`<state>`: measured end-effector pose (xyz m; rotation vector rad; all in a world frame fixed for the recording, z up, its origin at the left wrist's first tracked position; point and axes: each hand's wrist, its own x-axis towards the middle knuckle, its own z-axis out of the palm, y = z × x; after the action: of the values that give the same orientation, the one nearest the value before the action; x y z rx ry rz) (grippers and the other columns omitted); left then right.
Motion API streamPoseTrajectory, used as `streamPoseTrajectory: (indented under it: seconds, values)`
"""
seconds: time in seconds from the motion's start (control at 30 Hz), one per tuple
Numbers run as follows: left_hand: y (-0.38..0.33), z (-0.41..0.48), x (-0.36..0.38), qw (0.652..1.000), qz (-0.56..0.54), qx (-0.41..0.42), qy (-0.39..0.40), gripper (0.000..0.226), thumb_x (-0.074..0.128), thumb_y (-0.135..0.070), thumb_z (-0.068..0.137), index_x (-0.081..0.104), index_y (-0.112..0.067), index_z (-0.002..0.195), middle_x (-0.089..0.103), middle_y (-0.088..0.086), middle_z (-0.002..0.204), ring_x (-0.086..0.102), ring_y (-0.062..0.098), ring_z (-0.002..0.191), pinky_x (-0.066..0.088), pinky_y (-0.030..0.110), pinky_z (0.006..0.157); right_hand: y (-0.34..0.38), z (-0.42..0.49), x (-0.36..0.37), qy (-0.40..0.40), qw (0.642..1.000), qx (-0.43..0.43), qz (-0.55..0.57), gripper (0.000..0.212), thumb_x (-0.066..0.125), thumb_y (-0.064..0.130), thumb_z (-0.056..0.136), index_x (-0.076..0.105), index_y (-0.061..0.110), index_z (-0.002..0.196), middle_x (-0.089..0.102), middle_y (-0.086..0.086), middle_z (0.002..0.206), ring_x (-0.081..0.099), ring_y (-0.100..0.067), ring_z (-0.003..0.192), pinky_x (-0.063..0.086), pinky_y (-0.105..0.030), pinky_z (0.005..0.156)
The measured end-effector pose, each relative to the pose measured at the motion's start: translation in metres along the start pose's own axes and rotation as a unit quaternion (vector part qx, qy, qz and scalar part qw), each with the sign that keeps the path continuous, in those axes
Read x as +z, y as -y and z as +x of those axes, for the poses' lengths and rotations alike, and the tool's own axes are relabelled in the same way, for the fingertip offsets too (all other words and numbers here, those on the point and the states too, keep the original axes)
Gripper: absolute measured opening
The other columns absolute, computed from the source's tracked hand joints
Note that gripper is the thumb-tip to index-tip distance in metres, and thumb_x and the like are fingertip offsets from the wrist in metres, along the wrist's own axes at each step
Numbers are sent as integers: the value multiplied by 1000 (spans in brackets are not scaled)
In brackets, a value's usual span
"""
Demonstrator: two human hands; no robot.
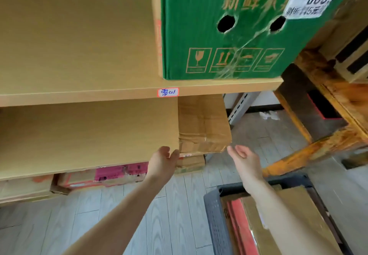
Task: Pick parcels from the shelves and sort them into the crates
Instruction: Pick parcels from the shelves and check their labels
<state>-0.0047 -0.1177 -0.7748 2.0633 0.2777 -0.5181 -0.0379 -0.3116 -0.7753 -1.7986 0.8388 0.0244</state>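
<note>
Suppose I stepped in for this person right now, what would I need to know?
Left hand: open, at the left front corner of the taped brown cardboard parcel on the middle wooden shelf.
Right hand: open, just short of its right corner. Neither grips it.
Done: the dark grey plastic crate on the floor already holds flat parcels.
Left: grasp this parcel, crate it; the large green cardboard box waits above.

Box (223, 25) on upper shelf (79, 93); parcel (203, 123) below; crate (215, 215) right.
</note>
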Motion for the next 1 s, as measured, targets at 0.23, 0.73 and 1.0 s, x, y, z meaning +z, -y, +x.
streamPoseTrajectory:
  seconds: [0.23,0.73,1.0]
  values:
    - [20,73,47,997,-78,16,0,53,29,-43,98,48,-4,129,53,-4,76,48,7,65,41,21,56,-21,84,33,-15,998,63,7,55,50,53,88,48,13,125,47,-3,113,46,-25,110,33,-34,86]
    - [17,35,8,933,-360,-9,-19,29,64,-43,80,57,-18,92,63,-4,90,63,8,77,57,20,61,-47,52,58,91,981,80,149,21,51,27,94,49,20,113,60,-7,114,60,-20,101,45,-26,88]
    - [6,21,26,951,-289,80,-80,38,56,-52,83,61,-15,85,62,-2,77,57,17,73,47,35,70,1,35,68,191,969,-11,153,39,49,67,79,63,37,101,69,14,101,63,-2,94,48,-25,84]
